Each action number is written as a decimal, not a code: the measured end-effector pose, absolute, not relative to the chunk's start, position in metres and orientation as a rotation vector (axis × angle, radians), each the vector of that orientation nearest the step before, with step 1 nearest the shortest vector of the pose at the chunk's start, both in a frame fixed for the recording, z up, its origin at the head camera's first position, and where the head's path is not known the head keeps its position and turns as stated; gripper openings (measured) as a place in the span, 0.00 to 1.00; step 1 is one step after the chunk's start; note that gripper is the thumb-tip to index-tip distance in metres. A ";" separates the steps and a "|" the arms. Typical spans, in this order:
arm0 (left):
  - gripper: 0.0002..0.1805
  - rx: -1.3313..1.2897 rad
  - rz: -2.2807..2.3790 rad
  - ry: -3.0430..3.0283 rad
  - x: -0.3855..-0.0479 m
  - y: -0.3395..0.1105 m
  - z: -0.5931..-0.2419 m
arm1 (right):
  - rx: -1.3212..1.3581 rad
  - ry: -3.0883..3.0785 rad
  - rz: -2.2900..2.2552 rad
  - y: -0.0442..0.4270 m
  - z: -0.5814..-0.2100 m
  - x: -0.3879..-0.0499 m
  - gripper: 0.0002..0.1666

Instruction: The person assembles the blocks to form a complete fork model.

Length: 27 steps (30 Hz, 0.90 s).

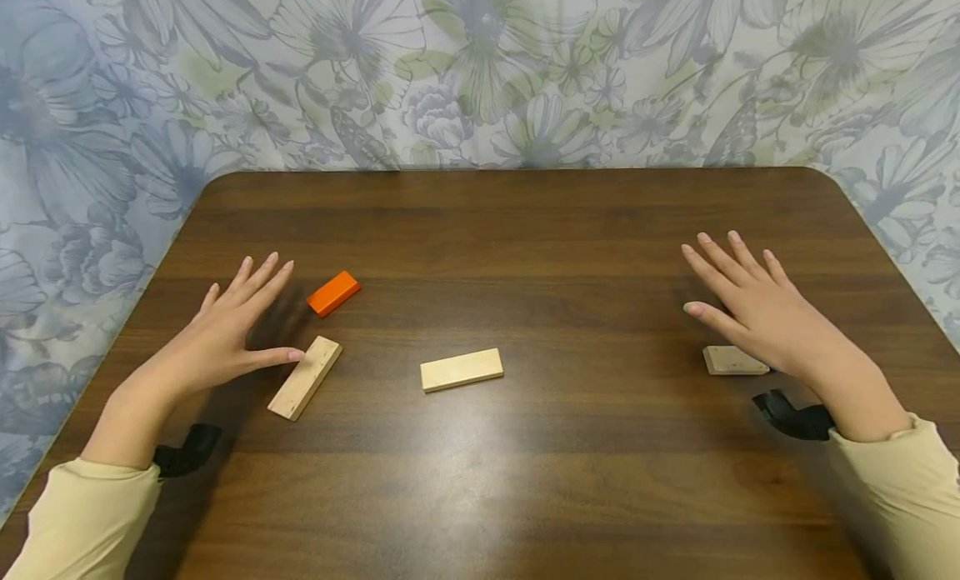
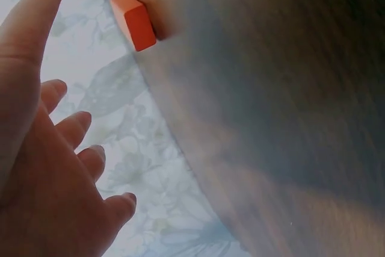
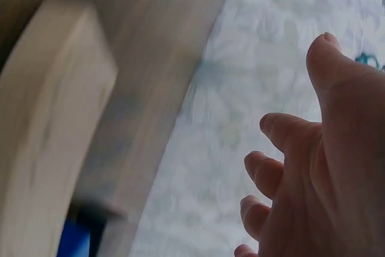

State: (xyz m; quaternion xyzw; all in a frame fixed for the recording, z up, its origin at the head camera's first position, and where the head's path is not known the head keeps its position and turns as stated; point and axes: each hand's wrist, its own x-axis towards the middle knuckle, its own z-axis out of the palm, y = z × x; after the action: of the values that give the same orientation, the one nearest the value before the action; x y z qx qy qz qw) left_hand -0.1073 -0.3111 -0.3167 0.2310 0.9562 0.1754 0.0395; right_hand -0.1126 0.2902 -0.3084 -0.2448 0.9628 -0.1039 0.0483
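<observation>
My left hand [image 1: 225, 334] hovers over the table's left side, fingers spread, holding nothing. Its thumb tip overlaps a slanted wooden block [image 1: 306, 380] in the head view; contact cannot be told. An orange block [image 1: 333, 293] lies beyond that thumb, and shows near the top of the left wrist view [image 2: 135, 22]. At the right, my right hand [image 1: 780, 317] is spread and empty above a pale wooden block [image 1: 731, 361], partly hidden by the hand. That block looms large and blurred in the right wrist view [image 3: 54, 112]. Between the hands lies another wooden block [image 1: 462, 370].
The brown wooden table [image 1: 525, 480] has rounded far corners and meets a flower-patterned backdrop [image 1: 480, 72]. A blue and black thing [image 3: 75, 236] shows beside the pale block in the right wrist view. Black wrist-worn pieces [image 1: 791, 417] stick out near both sleeves.
</observation>
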 end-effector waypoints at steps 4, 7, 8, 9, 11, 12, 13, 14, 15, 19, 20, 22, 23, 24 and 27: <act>0.59 0.717 0.586 2.901 -0.109 -0.311 -0.321 | -0.815 2.922 -0.291 0.267 -0.310 -0.113 0.42; 0.60 0.708 0.621 2.867 -0.110 -0.311 -0.323 | -0.873 2.915 -0.263 0.250 -0.313 -0.113 0.42; 0.60 0.709 0.633 2.854 -0.110 -0.310 -0.324 | -0.893 2.913 -0.256 0.245 -0.314 -0.113 0.42; 0.60 0.712 0.650 2.841 -0.111 -0.310 -0.325 | -0.911 2.909 -0.249 0.240 -0.315 -0.113 0.42; 0.59 0.726 0.690 2.813 -0.111 -0.309 -0.327 | -0.954 2.899 -0.239 0.230 -0.318 -0.113 0.42; 0.59 0.736 0.720 2.795 -0.112 -0.308 -0.328 | -0.977 2.895 -0.236 0.225 -0.320 -0.113 0.41; 0.57 0.747 0.749 2.779 -0.112 -0.307 -0.329 | -0.996 2.889 -0.235 0.220 -0.321 -0.114 0.41; 0.56 0.762 0.778 2.765 -0.112 -0.306 -0.331 | -1.016 2.883 -0.230 0.215 -0.323 -0.114 0.41; 0.55 0.776 0.807 2.753 -0.112 -0.306 -0.332 | -1.032 2.876 -0.229 0.210 -0.325 -0.114 0.41; 0.51 0.798 0.882 2.710 -0.112 -0.303 -0.337 | -1.099 2.857 -0.209 0.194 -0.332 -0.117 0.42; 0.51 0.793 0.891 2.701 -0.112 -0.302 -0.338 | -1.116 2.853 -0.207 0.190 -0.334 -0.117 0.42; 0.50 0.771 0.893 2.690 -0.112 -0.302 -0.339 | -1.152 2.833 -0.218 0.183 -0.336 -0.119 0.42; 0.49 0.768 0.894 2.680 -0.112 -0.302 -0.339 | -1.173 2.820 -0.230 0.180 -0.337 -0.119 0.42; 0.49 0.763 0.891 2.672 -0.112 -0.302 -0.339 | -1.197 2.810 -0.244 0.177 -0.337 -0.120 0.42; 0.48 0.748 0.878 2.639 -0.114 -0.303 -0.339 | -1.250 2.765 -0.293 0.166 -0.339 -0.120 0.42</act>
State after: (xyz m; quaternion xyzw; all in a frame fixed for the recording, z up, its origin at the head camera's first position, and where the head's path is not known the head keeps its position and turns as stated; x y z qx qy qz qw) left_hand -0.1137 -0.3033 -0.3386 0.2575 0.9085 0.3021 0.1303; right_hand -0.1204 0.1661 -0.3393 -0.4096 0.9060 -0.0959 0.0467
